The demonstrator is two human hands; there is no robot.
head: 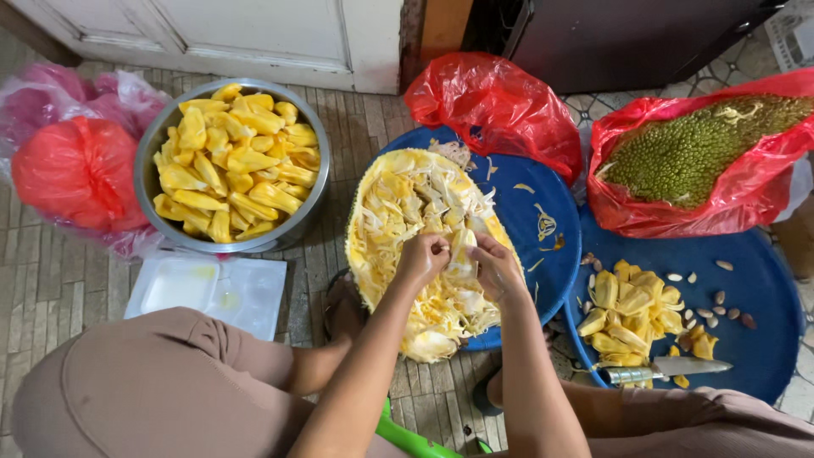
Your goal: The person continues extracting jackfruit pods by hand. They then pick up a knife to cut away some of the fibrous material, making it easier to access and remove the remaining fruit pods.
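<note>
— What do we have under our hands in the head view?

— We have an opened jackfruit half (407,246) lying cut side up on a blue round tray (543,212), just in front of our knees. Our left hand (422,257) and right hand (496,267) meet over the lower right part of its pale yellow, stringy flesh.

— How do the hands stand?

— Both are closed. Our fingers are pinched together on one pale bulb (462,254) that sits between the two hands, still bedded in the fibres. The left hand grips it from the left, the right from the right, and the knuckles nearly touch. The rest of the fruit spreads up and to the left of the hands, with a smaller part below them.

— And around the fruit?

— To the left stands a steel bowl (233,165) heaped with cleaned yellow pods, near the fruit but apart from it. Further left lies a tied red bag (76,174). Below the bowl sits a white plastic tray (212,293), just beside our left knee. Behind the fruit a crumpled red bag (496,106) rests at the blue tray's far edge.

— On the right?

— A second blue tray (763,339) holds a small pile of pods (632,314), scattered seeds (721,297), and a knife (666,369) lying flat near its front rim, well apart from our right hand. Above it, another piece of jackfruit with green, bumpy rind (687,153) lies in a red bag.
</note>
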